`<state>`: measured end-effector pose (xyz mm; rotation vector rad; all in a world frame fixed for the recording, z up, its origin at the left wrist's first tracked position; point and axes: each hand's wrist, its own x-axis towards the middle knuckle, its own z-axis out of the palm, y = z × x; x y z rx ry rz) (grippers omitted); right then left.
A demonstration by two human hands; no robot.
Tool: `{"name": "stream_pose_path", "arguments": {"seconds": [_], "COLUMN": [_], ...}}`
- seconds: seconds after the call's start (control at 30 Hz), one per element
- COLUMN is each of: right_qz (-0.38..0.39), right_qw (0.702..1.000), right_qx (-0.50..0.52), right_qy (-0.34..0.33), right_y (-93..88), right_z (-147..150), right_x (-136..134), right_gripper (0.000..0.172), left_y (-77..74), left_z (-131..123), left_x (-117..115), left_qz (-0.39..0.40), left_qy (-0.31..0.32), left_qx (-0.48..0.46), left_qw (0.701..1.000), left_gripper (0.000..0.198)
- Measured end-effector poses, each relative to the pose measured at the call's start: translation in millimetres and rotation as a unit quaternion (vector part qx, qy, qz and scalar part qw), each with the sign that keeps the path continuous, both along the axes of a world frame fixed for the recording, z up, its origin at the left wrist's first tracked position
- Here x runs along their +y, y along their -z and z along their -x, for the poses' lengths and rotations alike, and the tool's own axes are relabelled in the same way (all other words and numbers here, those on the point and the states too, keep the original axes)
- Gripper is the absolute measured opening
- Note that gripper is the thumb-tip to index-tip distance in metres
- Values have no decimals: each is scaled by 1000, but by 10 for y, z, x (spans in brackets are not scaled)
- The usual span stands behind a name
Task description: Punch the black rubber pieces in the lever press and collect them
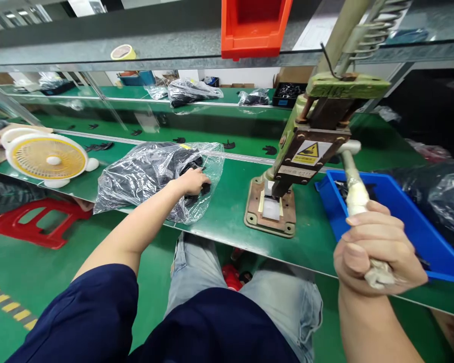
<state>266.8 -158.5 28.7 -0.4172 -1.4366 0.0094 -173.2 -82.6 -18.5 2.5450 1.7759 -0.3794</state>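
My left hand (192,181) reaches into the mouth of a clear plastic bag (136,174) full of black parts, its fingers curled over dark pieces; what they hold, if anything, is too small to name. My right hand (378,247) is wrapped round the taped lever handle (355,189) of a green hand press (314,131). Between my hands, the press stands on a brown metal base plate (251,201), with a light block (271,208) under its ram. A yellow warning label (311,152) is on its front.
Right of the press is a blue bin (419,217) with black parts. At left stand a yellow and white fan (49,157) and a red stool (41,222), beside another person's hand. Black parts (269,150) lie along the belt behind. An orange bin (255,30) hangs above.
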Motion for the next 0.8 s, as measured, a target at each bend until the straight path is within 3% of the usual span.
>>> {"name": "stream_pose_path", "arguments": {"seconds": [0.13, 0.33, 0.57, 0.8], "right_qz": [-10, 16, 14, 14], "right_qw": [1000, 1000, 1000, 1000], "right_qx": [-4, -25, -24, -12], "right_qy": [0, 0, 14, 6], "right_y": [-14, -36, -28, -40], "right_z": [-8, -22, -13, 6], "right_x": [1, -49, -58, -58], "right_gripper": [34, 27, 29, 29], "left_y": [-3, -9, 13, 23], "left_z": [-22, 125, 159, -75], "left_x": [98, 80, 10, -20], "left_qz": [-4, 14, 5, -36], "left_qy": [31, 50, 96, 57], "left_qx": [1, -17, -51, -98], "left_qw": [1000, 998, 994, 993], "left_gripper": [41, 56, 40, 36]}}
